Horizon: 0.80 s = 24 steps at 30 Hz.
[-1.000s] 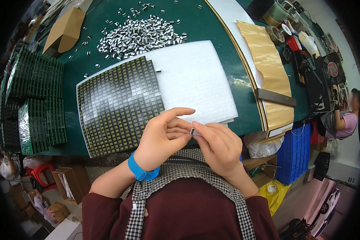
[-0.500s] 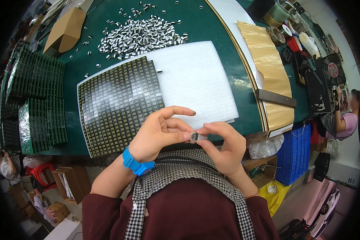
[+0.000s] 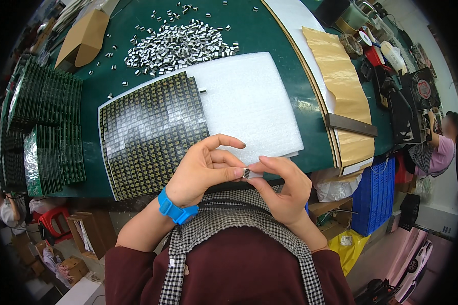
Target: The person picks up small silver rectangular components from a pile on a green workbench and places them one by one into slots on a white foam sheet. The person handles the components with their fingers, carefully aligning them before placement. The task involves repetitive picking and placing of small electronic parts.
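A small silver-and-black metal connector [image 3: 247, 173] is pinched between my hands at the front edge of the table. My left hand [image 3: 196, 168], with a blue band at its wrist, grips one side between thumb and finger; its index finger stretches out above. My right hand [image 3: 287, 195] holds the other side by thumb and index fingertip. Beyond my left hand lies a glossy black sheet with a grid of small gold-printed labels [image 3: 152, 132], resting on white foam sheeting [image 3: 249, 107]. One loose connector [image 3: 203, 90] sits by the sheet's upper right edge.
A pile of similar connectors [image 3: 180, 48] spreads across the green table [image 3: 259, 30]. Green circuit boards [image 3: 48, 101] stand stacked at left, near a cardboard box [image 3: 82, 38]. At right are brown paper [image 3: 336, 71], a dark bar [image 3: 351, 124] and a fan [image 3: 423, 87]. Another person [image 3: 442, 147] sits far right.
The connector has turned slightly between my fingertips. My right hand has shifted a little to the left, and both hands keep their pinch.
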### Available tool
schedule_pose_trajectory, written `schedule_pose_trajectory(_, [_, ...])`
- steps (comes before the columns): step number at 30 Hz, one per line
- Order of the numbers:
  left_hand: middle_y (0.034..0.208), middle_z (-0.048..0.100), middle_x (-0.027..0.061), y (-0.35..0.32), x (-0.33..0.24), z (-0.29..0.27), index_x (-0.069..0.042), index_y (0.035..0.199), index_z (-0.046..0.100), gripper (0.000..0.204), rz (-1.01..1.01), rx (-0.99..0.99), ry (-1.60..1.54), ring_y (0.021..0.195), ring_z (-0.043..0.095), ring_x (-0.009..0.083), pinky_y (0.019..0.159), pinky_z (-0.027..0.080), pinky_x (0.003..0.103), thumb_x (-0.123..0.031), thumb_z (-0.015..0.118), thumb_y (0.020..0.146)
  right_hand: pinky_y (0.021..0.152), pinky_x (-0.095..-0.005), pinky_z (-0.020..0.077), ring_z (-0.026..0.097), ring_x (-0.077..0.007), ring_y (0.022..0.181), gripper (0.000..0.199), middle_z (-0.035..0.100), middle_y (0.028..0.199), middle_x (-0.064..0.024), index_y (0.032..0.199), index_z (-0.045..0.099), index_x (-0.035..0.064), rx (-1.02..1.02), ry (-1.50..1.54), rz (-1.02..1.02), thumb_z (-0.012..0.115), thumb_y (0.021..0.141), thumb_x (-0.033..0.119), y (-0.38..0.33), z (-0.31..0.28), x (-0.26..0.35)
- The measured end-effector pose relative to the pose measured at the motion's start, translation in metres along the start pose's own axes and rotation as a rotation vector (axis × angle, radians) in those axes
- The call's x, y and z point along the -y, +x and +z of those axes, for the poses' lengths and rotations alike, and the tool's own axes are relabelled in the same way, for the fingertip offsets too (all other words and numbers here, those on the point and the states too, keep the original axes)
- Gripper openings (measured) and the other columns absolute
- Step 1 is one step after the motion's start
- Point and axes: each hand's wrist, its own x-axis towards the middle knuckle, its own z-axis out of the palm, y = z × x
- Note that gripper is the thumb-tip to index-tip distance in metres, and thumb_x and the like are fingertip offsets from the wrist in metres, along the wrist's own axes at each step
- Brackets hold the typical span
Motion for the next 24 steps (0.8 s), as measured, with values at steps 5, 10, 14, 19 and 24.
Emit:
schedule_pose_trajectory(5, [0.086,0.067,0.0094,0.0,0.001,0.001,0.004,0.117,0.049,0.041,0.008,0.003,-0.001,0.078,0.065,0.012,0.073,0.053,0.022,0.002,0.068,0.08,0.067,-0.0285,0.0534,0.068,-0.0212,0.08,0.042,0.07,0.09,-0.0089,0.107,0.062,0.0019,0.005,-0.016,-0.004,0.075,0.067,-0.004,0.0,-0.001,0.0])
schedule_pose_trajectory(10, [0.087,0.067,0.012,0.001,0.006,-0.003,0.001,0.113,0.048,0.038,0.035,0.004,0.001,0.082,0.065,0.0138,0.076,0.053,0.024,0.002,0.068,0.081,0.065,-0.0279,0.0534,0.069,-0.0207,0.078,0.041,0.07,0.089,-0.0086,0.106,0.063,0.0019,0.037,-0.048,-0.033,0.075,0.067,-0.004,0.003,-0.004,0.001])
schedule_pose_trajectory(14, [0.087,0.067,0.0115,0.001,0.009,-0.002,-0.001,0.112,0.046,0.038,0.036,0.009,-0.055,0.081,0.065,0.0136,0.075,0.053,0.023,0.003,0.068,0.08,0.068,-0.0277,0.054,0.069,-0.0202,0.079,0.041,0.07,0.089,-0.0092,0.107,0.062,0.0013,0.014,0.007,-0.007,0.075,0.068,-0.004,0.0,-0.004,-0.002])
schedule_pose_trajectory(19, [0.087,0.067,0.01,0.003,0.009,0.0,-0.002,0.112,0.045,0.039,0.015,0.012,-0.11,0.079,0.065,0.013,0.073,0.053,0.022,0.005,0.066,0.08,0.072,-0.028,0.0544,0.07,-0.0208,0.082,0.043,0.071,0.089,-0.011,0.109,0.06,0.0009,-0.063,0.093,0.079,0.075,0.069,-0.004,-0.01,0.002,-0.005])
schedule_pose_trajectory(24, [0.087,0.067,0.0101,0.003,0.008,0.001,-0.002,0.111,0.046,0.037,0.026,0.004,-0.082,0.079,0.065,0.0126,0.073,0.052,0.022,0.005,0.066,0.08,0.073,-0.028,0.0543,0.07,-0.0206,0.082,0.043,0.071,0.089,-0.0106,0.109,0.06,0.0012,-0.068,0.068,0.046,0.075,0.069,-0.004,-0.009,0.002,-0.006])
